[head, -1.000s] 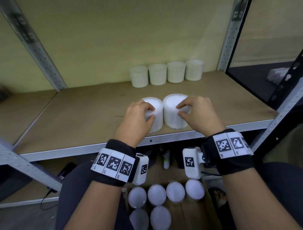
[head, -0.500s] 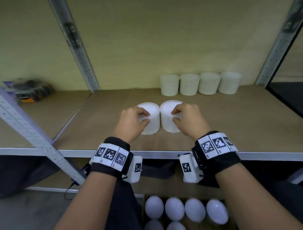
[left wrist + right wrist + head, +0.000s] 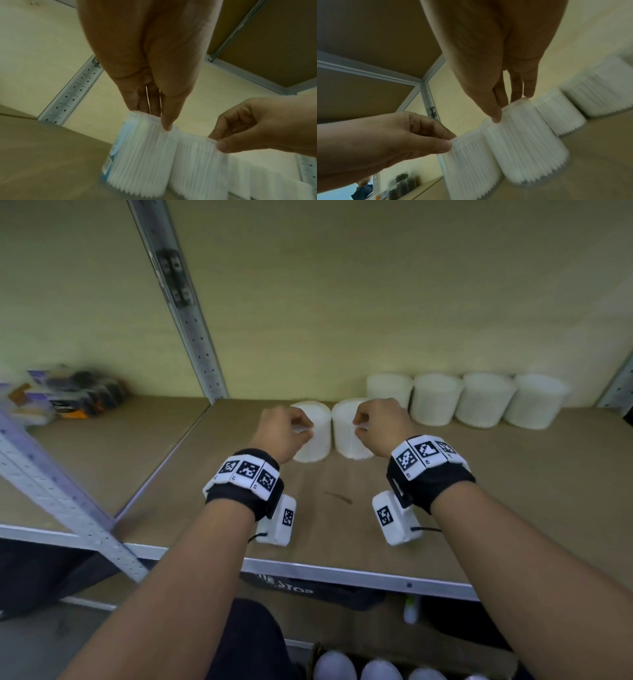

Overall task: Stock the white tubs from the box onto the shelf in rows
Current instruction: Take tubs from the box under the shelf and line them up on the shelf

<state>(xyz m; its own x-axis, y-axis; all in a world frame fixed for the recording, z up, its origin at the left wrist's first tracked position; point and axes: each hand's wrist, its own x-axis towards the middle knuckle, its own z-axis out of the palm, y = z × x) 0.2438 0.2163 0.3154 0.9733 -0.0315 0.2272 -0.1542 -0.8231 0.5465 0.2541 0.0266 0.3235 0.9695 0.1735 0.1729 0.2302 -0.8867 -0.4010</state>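
Observation:
Two white ribbed tubs stand side by side on the brown shelf board. My left hand pinches the top rim of the left tub, thumb in front and fingers over the top. In the same way my right hand pinches the right tub. The left wrist view shows my left hand on its tub. My right hand appears on its tub in the right wrist view. Both tubs are just left of and in front of a back row of several tubs.
A perforated metal upright stands left of the tubs and a slanted brace crosses the lower left. Dark packets lie on the neighbouring shelf. Below the shelf's front edge, the cardboard box holds more white tubs.
Both hands have carried the two tubs from near the shelf's front edge deep toward the back row. My head has moved closer and to the left.

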